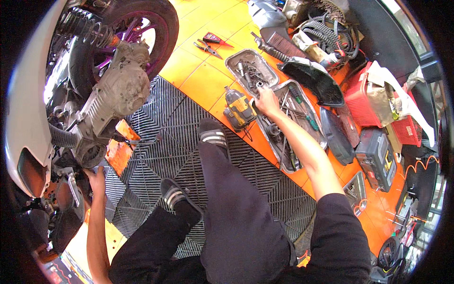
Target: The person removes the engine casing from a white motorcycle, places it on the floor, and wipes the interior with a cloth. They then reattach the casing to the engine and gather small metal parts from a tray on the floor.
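My right hand [267, 102] reaches to the near edge of a small metal tray [229, 61] of sockets and small parts. Its fingers are closed round a shiny metal socket [259, 85]. Beside that hand, a larger metal tray [323, 137] holds wrenches and a green-handled screwdriver [297, 94]. A yellow and black cordless impact driver [240, 107] stands left of it. My left hand [97, 180] is raised to the underside of the scooter's engine [116, 92], near a round opening. Its fingertips are hidden behind the parts there.
The scooter's rear wheel [165, 28] and pale body panel [28, 128] fill the left. Pliers [207, 48] and a red-black tool [216, 39] lie on yellow tiles. Black fairings [312, 78], a red basket [362, 99] and a grey toolbox [375, 158] line the right. My feet rest on black matting [156, 123].
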Motion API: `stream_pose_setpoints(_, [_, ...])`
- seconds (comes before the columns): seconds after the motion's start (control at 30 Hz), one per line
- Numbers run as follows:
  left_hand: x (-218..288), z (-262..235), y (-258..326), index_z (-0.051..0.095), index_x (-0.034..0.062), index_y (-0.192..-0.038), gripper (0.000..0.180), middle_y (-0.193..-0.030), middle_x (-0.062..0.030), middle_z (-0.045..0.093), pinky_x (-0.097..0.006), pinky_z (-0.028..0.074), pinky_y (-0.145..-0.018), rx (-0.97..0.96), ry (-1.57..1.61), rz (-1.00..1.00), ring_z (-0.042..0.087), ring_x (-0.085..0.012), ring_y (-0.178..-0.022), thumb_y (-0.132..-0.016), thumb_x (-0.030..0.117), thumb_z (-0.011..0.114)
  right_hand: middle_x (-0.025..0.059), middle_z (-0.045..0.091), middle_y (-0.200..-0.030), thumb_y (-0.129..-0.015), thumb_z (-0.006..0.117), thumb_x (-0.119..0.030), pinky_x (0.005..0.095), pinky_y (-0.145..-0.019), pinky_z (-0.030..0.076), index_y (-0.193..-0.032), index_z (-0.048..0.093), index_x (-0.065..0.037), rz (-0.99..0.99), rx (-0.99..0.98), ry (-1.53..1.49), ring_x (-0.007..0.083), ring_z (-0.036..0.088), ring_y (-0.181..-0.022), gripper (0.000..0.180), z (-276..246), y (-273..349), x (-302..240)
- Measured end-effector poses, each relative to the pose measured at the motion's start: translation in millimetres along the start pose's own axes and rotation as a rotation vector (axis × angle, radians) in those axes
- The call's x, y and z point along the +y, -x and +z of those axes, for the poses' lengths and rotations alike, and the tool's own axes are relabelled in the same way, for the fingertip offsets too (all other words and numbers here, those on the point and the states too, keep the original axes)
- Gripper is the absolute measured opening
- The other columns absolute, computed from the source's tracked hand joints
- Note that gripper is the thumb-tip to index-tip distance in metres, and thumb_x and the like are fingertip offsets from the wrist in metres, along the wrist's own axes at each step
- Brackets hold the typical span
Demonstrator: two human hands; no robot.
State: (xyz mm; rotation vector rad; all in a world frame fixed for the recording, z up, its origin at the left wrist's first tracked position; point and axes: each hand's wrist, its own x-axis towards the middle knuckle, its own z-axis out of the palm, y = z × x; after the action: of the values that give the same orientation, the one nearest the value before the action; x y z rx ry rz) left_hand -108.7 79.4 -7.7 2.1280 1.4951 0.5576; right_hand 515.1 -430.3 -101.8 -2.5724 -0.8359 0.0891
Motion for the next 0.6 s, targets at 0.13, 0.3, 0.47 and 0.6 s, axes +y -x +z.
stream_pose_setpoints(0.13, [17, 0, 22, 0.015, -0.0132, -0.151, 0.092, -0.153, -0.0317, 0.034, -0.036, 0.029, -0.114, 0.021, 0.051, -0.025, 0.039, -0.037, -0.138, -0.086, 0.021, 0.07, 0.0173, 0.065, -0.109, -0.083, 0.074, -0.024, 0.0478, -0.091, 0.052, -0.099, 0.068, -0.002, -0.02, -0.093, 0.141, 0.0382, 0.062, -0.108, 0.028, 38, -21, -9])
stream_pose_setpoints(0.3, [66, 25, 35, 0.011, 0.0067, -0.157, 0.087, -0.14, -0.0175, 0.047, -0.031, 0.05, -0.073, 0.003, 0.293, -0.241, 0.059, -0.0224, -0.094, -0.09, 0.015, 0.067, 0.0132, 0.063, -0.096, -0.082, 0.067, -0.024, 0.0475, -0.084, 0.051, -0.087, 0.068, -0.006, -0.227, 0.017, 0.152, 0.035, 0.062, -0.097, 0.018, 71, -45, 28])
stream_pose_setpoints(0.47, [110, 20, 61, 0.007, 0.0133, -0.159, 0.087, -0.136, -0.0125, 0.05, -0.027, 0.053, -0.06, 0.06, 0.31, -0.282, 0.062, -0.017, -0.084, -0.094, 0.011, 0.063, 0.0124, 0.064, -0.101, -0.078, 0.073, -0.016, 0.0464, -0.089, 0.049, -0.093, 0.068, -0.004, -0.293, -0.099, 0.112, 0.0338, 0.06, -0.105, 0.02, 77, -60, 11])
stream_pose_setpoints(0.6, [120, 22, 69, -0.001, 0.0026, -0.159, 0.097, -0.155, -0.0201, 0.033, -0.032, 0.05, -0.089, -0.042, 0.269, -0.255, 0.058, -0.0253, -0.112, -0.088, 0.013, 0.065, 0.0139, 0.063, -0.099, -0.079, 0.069, -0.018, 0.0454, -0.09, 0.048, -0.094, 0.068, -0.003, -0.42, -0.16, -0.002, 0.0356, 0.059, -0.104, 0.021, 63, -53, 21])
